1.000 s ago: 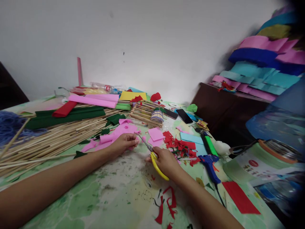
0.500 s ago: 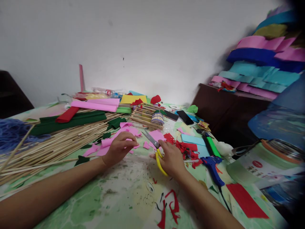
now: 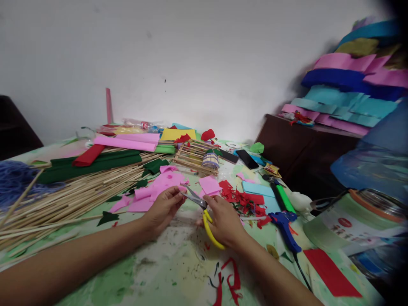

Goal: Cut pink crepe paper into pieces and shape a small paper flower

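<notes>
My right hand (image 3: 221, 219) is closed around the yellow handles of a pair of scissors (image 3: 207, 219). Their blades are parted and point left, reaching my left fingertips. My left hand (image 3: 165, 208) pinches a small pink felt piece (image 3: 182, 188), partly hidden by the fingers and lying at the blades. Just beyond the hands are pink felt scraps (image 3: 159, 187) on the left and a pink felt square (image 3: 209, 185). Red felt scraps (image 3: 244, 202) lie to the right of the scissors.
Wooden sticks (image 3: 83, 191) and green felt (image 3: 105, 163) cover the left side. A stick frame (image 3: 194, 157) and a phone (image 3: 247, 159) lie at the back. On the right are a blue glue gun (image 3: 287, 229), a red felt strip (image 3: 333, 272) and a large jar (image 3: 350, 221).
The scissors have moved left and slightly down, so their blades now meet the pink piece. My left hand has turned and brought the piece up to the blades.
</notes>
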Action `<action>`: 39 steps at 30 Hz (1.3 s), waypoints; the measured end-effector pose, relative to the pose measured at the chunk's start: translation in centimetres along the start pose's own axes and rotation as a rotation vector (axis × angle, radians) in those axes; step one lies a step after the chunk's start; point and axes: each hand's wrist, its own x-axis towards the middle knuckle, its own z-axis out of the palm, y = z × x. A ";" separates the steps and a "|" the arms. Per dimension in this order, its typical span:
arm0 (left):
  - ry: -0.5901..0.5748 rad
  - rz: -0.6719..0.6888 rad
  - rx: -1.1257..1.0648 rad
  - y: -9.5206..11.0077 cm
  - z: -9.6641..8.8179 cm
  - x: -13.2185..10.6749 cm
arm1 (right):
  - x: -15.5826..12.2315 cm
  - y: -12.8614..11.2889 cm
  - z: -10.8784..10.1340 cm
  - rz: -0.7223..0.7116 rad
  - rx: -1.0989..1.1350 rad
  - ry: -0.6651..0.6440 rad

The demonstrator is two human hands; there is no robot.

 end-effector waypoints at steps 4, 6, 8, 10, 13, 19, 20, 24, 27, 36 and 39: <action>-0.069 -0.014 0.050 -0.2 0.1 -0.2 | -0.1 -0.1 -0.1 -0.004 0.032 -0.017; -0.106 -0.010 0.085 -0.3 0.2 -0.3 | -0.1 -0.2 0.0 -0.004 0.033 -0.029; -0.139 -0.003 0.117 -0.3 0.2 -0.4 | -0.1 -0.3 0.0 -0.003 0.032 -0.045; -0.156 0.002 0.143 -0.3 0.1 -0.4 | -0.2 -0.3 0.0 -0.001 0.028 -0.060; -0.157 0.010 0.163 -0.2 0.1 -0.4 | -0.2 -0.3 -0.1 -0.008 0.021 -0.067; -0.174 0.012 0.175 0.0 0.2 -0.5 | -0.2 -0.3 -0.2 -0.021 0.015 -0.074; -0.176 0.011 0.177 0.0 0.2 -0.4 | -0.2 -0.3 -0.2 -0.022 0.015 -0.073; -0.182 0.009 0.191 -0.1 0.1 -0.4 | -0.2 -0.2 -0.1 -0.023 0.019 -0.059; -0.183 0.012 0.198 -0.1 0.0 -0.2 | -0.2 -0.2 0.1 -0.019 0.026 -0.050; -0.168 0.026 0.257 0.0 -0.2 -0.1 | -0.3 -0.4 -0.2 0.004 0.028 -0.064; -0.155 0.041 0.300 0.1 -0.3 0.0 | -0.3 -0.4 -0.2 0.002 0.034 -0.062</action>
